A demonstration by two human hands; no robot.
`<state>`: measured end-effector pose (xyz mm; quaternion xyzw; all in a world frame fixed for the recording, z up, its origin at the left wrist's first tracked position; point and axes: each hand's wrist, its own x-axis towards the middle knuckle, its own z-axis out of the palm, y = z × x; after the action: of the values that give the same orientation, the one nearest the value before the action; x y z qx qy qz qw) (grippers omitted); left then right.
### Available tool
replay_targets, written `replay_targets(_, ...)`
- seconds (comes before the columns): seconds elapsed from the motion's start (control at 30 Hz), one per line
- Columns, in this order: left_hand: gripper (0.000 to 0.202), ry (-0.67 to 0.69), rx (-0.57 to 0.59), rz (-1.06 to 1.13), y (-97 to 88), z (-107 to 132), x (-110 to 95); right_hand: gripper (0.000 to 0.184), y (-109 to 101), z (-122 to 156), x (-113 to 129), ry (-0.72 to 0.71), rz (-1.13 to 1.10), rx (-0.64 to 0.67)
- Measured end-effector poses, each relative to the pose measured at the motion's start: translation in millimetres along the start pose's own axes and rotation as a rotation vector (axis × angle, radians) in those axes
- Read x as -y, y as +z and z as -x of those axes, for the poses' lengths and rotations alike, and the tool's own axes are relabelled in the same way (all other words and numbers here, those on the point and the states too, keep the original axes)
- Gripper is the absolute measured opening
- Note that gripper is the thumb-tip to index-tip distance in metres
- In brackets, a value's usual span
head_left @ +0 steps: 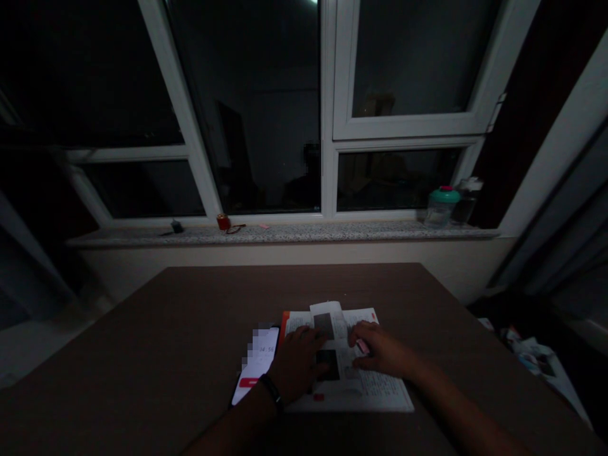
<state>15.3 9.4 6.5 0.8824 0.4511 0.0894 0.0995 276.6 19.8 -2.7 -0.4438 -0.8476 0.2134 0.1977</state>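
Note:
An open book (384, 387) with printed text and dark pictures lies on the brown table. One narrow page (336, 316) stands partly lifted over its middle. My left hand (297, 362), with a dark band on the wrist, rests flat on the left side of the book, fingers stretched across it. Over the right side, my right hand (380, 349) is curled with a small pink object (363, 346) in its grip; its exact kind is too dark to tell. A phone (262, 356) with a lit screen lies just left of the book, close to my left hand.
Beyond the table (199, 316) runs a speckled windowsill (294, 233) under dark windows. On it stand a green-lidded bottle (443, 206), a clear bottle (468, 201), a small red item (223, 221) and a small dark item (177, 226). Crumpled bags (534, 354) lie right of the table.

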Motion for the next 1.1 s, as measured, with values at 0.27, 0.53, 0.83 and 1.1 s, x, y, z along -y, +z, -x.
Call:
replay_targets(0.27,0.058,0.009,-0.004,0.004,-1.5,-0.3,-1.4,0.041,-5.3,2.6,2.9,-0.019,-0.029,0.086)
replay_targets(0.53,0.055,0.052,0.010,0.021,-3.3,0.6,4.9,0.027,-3.4,1.2,6.3,-0.022,-0.016,0.024)
replay_targets(0.83,0.057,0.085,-0.012,0.033,-6.9,3.0,4.7,0.019,3.7,-1.7,6.6,-0.032,0.013,-0.023)
replay_targets(1.1,0.064,0.079,-0.008,0.047,-2.9,2.0,7.1,0.010,17.8,-13.2,-3.2,0.120,0.064,-0.138)
